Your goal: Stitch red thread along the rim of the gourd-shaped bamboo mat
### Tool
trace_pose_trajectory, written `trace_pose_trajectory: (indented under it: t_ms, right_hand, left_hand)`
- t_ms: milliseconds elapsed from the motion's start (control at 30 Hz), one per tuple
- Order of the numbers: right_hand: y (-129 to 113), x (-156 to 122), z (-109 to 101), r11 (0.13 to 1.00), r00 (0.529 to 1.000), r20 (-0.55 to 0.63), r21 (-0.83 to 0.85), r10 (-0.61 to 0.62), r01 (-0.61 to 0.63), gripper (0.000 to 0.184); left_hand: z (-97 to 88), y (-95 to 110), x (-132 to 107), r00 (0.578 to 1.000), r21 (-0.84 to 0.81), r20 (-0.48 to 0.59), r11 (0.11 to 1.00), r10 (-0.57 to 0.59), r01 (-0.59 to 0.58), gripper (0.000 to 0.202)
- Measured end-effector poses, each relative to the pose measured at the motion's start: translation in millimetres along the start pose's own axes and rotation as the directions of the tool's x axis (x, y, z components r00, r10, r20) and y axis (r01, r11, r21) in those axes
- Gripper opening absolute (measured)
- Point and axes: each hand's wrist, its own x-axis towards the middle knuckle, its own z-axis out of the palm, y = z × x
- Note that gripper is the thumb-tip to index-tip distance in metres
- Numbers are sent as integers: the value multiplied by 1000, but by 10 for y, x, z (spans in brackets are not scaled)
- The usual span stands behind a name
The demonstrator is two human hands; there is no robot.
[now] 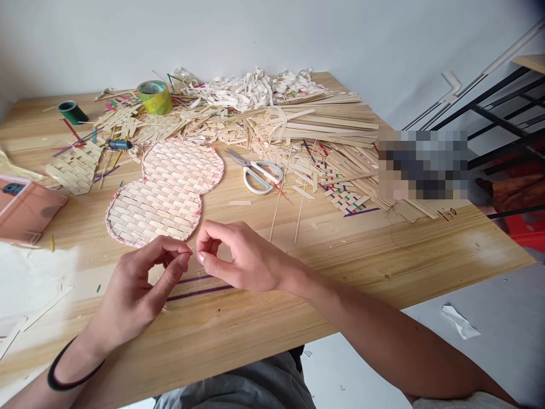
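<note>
Thumb and index finger of my left hand are pinched together, fingertips close to those of my right hand. My right hand is closed in a pinch too. Something very thin and pale shows at the fingertips, too small to name. Just beyond both hands lies a woven mat of pale strips, shaped like two joined rounded lobes with a pink-and-white braided edge. White-handled scissors lie partly open to its right. Two dark purple strips lie on the table beneath my hands.
Bundled pale strips, loose scraps and a heap of white ribbon spread along the back of the wooden table. Yellow tape and a green thread spool stand at back left. A pink box is at the left edge.
</note>
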Motion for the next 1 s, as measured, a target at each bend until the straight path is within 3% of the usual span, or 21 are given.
trace_pose_trajectory:
  t_ms: [400,633,1000]
  right_hand:
    - [1,7,-8,1000,1000,5,-10,-14,14,10]
    - [-1,-2,2,1000,1000,-3,0,-3,3,9]
    - [9,1,1,1000,1000,1,-3,-14,14,8]
  left_hand:
    - [-4,-13,-20,1000,-14,20,1000,-5,5,9]
    - [-3,4,-10,1000,4,-22,1000,1,-1,10]
    - [6,-4,-17,1000,0,17,1000,-2,2,10]
